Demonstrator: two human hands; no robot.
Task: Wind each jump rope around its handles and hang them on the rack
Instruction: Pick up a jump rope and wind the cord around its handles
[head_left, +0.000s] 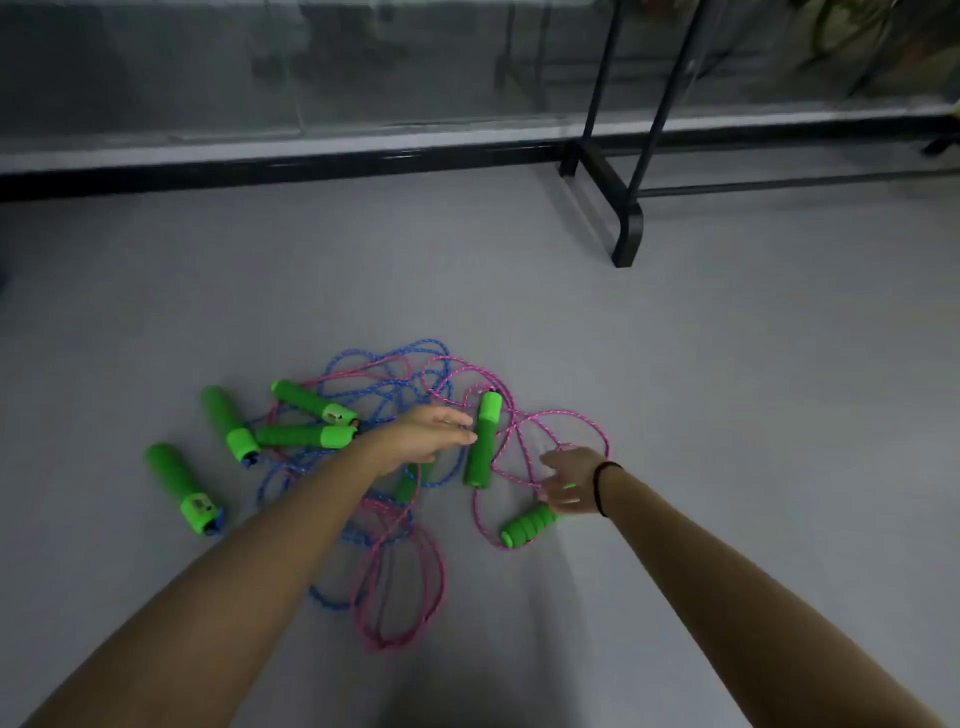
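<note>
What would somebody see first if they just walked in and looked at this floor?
Bright green handles lie scattered on the grey floor, with pink rope and blue rope tangled in the middle. The left hand touches one upright-looking handle, and the right hand reaches into the pink loops. A black rack stands behind, at the right.

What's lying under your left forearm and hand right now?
Blue braided rope and pink braided rope loops run beneath the left hand, plus part of a green foam handle. Its ends are covered.
</note>
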